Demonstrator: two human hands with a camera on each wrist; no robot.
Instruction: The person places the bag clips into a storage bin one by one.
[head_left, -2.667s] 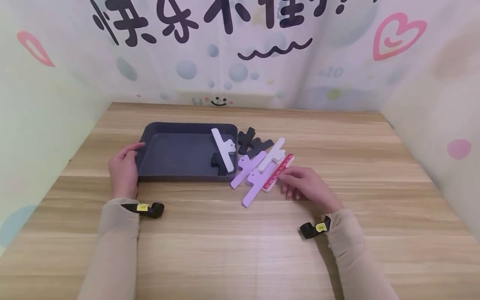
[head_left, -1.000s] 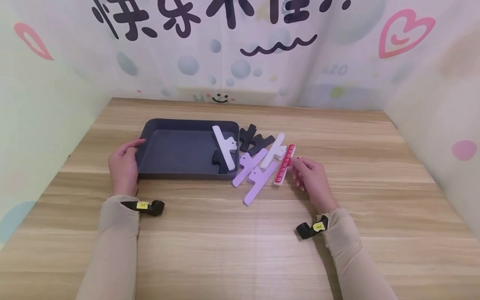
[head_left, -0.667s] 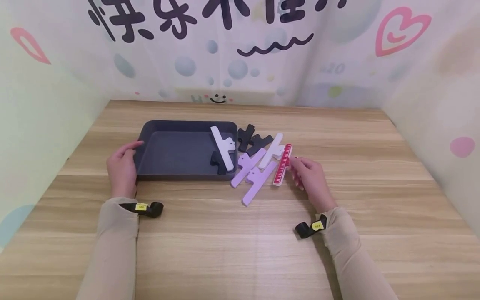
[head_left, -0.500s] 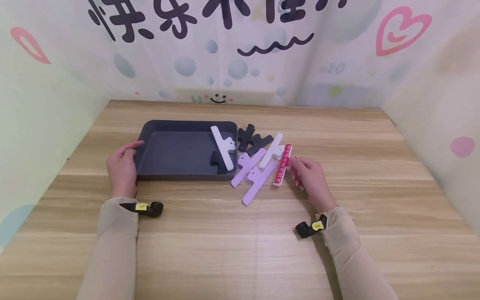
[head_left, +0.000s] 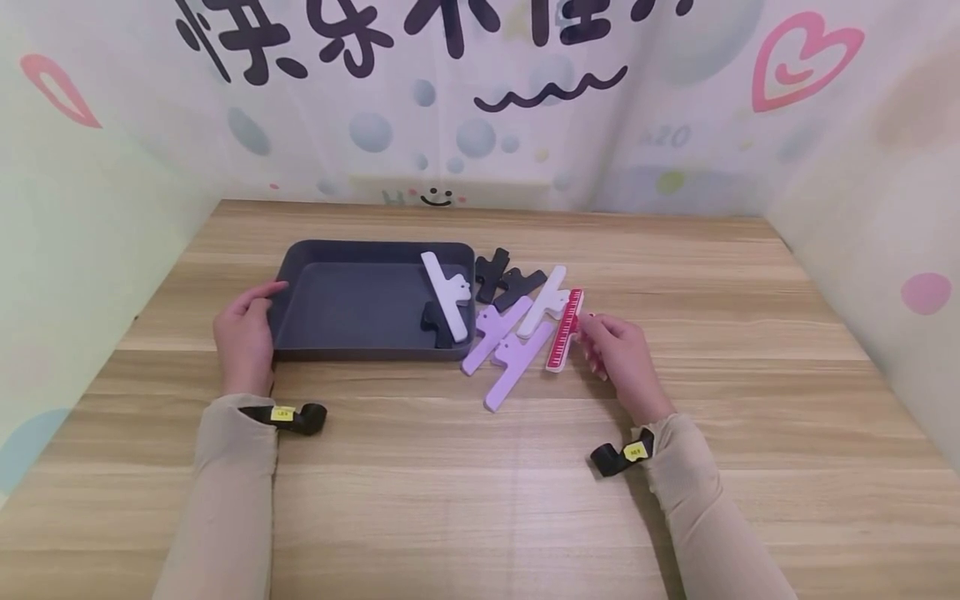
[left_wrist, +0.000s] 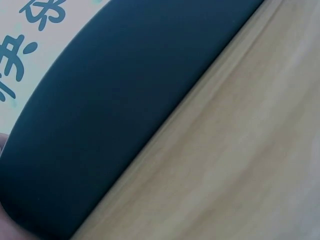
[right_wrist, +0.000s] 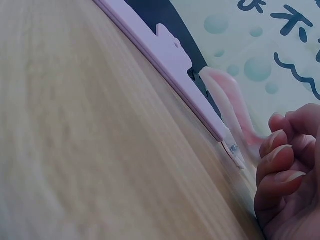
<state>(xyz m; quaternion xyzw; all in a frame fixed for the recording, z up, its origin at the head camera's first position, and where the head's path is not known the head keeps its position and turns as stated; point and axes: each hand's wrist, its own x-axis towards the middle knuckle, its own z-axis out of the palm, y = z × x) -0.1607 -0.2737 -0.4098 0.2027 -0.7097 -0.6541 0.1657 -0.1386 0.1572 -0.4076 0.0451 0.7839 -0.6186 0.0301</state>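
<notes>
My right hand [head_left: 622, 362] pinches a red-and-white clip [head_left: 564, 333] with a ruler-like print, thumb and index finger at its right side. In the right wrist view the curled fingers [right_wrist: 277, 160] show beside the clip's pale, pinkish bar. The dark baking tray [head_left: 352, 308] has my left hand [head_left: 246, 346] gripping its left wall, the index finger over the rim. At the tray's right end lie a white clip [head_left: 444, 297] and, partly under it, a black clip [head_left: 441, 329].
Between tray and right hand lies a loose group: two black clips [head_left: 492, 273], a white clip [head_left: 542, 304] and two purple clips [head_left: 513, 371]. The wooden table [head_left: 450, 500] extends in front. A printed cloth [head_left: 480, 108] hangs behind.
Over the first part, my right hand drew the red-and-white clip rightward and slightly back, off the lower purple clip. In the last half second nothing visibly moves; the left hand stays at the tray.
</notes>
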